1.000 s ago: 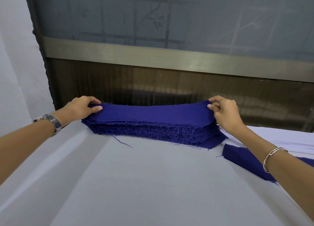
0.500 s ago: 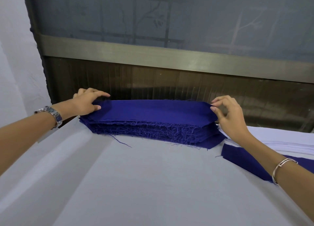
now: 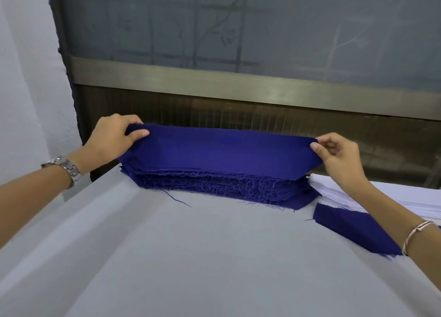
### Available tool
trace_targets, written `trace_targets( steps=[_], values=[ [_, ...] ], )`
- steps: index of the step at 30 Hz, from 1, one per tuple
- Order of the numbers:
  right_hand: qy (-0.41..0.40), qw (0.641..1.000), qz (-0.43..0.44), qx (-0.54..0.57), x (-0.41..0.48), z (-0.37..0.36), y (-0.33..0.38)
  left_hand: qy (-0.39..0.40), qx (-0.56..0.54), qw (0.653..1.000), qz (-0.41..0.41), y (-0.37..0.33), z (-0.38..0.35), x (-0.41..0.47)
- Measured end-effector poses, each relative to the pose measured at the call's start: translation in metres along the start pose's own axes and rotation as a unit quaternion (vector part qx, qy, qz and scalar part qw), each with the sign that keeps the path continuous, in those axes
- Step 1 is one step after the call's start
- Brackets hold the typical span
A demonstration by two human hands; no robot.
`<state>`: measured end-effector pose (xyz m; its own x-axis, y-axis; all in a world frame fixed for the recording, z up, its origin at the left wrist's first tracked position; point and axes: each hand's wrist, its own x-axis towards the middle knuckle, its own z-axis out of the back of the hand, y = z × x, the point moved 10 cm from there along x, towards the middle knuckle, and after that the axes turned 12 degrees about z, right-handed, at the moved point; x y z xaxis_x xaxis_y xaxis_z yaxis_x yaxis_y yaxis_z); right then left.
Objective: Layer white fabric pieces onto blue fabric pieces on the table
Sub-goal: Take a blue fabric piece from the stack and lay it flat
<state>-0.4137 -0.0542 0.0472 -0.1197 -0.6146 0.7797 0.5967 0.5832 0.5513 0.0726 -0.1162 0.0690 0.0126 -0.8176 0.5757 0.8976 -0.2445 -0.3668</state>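
Note:
A thick stack of blue fabric pieces (image 3: 222,187) with frayed edges lies at the far side of the table. The top blue piece (image 3: 222,154) is lifted at its far edge and both ends. My left hand (image 3: 112,137) pinches its left end between thumb and fingers. My right hand (image 3: 338,156) pinches its right end. A stack of white fabric pieces (image 3: 338,195) lies to the right of the blue stack, partly hidden by my right arm. One single blue piece (image 3: 353,228) lies flat in front of the white stack.
The table (image 3: 191,257) is covered with a pale grey cloth. A dark window frame with a metal rail (image 3: 238,85) stands right behind the stacks. A white wall (image 3: 28,90) is on the left.
Both hands have taken hold of the ends of the top blue piece and raised it off the stack. The view has shifted slightly.

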Motion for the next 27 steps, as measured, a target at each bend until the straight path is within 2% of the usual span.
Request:
trace_targets(
  steps=[4, 7, 9, 13, 19, 23, 27],
  values=[
    [0.027, 0.998, -0.051, 0.010, 0.007, 0.026, 0.003, 0.034, -0.122, 0.991, 0.036, -0.007, 0.012, -0.002],
    [0.079, 0.991, -0.105, 0.007, 0.002, 0.052, -0.005, 0.107, -0.186, 0.974, 0.071, -0.017, 0.005, -0.010],
    [0.146, 0.979, -0.141, 0.014, -0.010, 0.068, -0.014, 0.165, -0.215, 0.956, 0.111, -0.022, -0.005, -0.022],
    [0.285, 0.938, -0.197, 0.003, -0.048, 0.100, -0.050, 0.294, -0.193, 0.920, 0.176, -0.028, -0.032, -0.059],
    [0.401, 0.864, -0.298, -0.055, -0.115, 0.153, -0.147, 0.466, -0.152, 0.852, 0.183, -0.050, -0.070, -0.128],
    [0.451, 0.825, -0.326, -0.101, -0.151, 0.163, -0.184, 0.519, -0.119, 0.830, 0.165, -0.056, -0.087, -0.158],
    [0.493, 0.799, -0.336, -0.070, -0.170, 0.148, -0.162, 0.535, -0.112, 0.822, 0.163, -0.056, -0.092, -0.171]
  ],
)
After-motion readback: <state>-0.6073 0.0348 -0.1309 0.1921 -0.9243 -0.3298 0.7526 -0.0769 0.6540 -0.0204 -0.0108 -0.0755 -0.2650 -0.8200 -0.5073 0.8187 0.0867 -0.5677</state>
